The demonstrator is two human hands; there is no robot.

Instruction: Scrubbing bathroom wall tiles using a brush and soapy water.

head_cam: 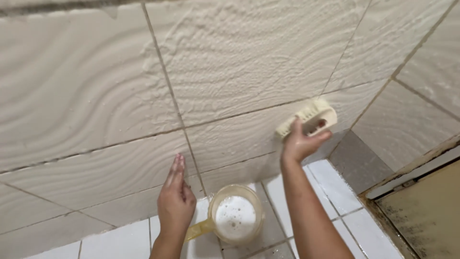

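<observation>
Soapy dipper [235, 218] sitting below the wall tiles [96, 110], left hand [176, 199] open flat bracing, right hand [299, 141] gripping scrub brush [309, 117], probably for pressure.

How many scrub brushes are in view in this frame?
1. The scrub brush is in the right hand, pressed against the beige wall tile above the soapy dipper. Others may lie outside the frame.
</observation>
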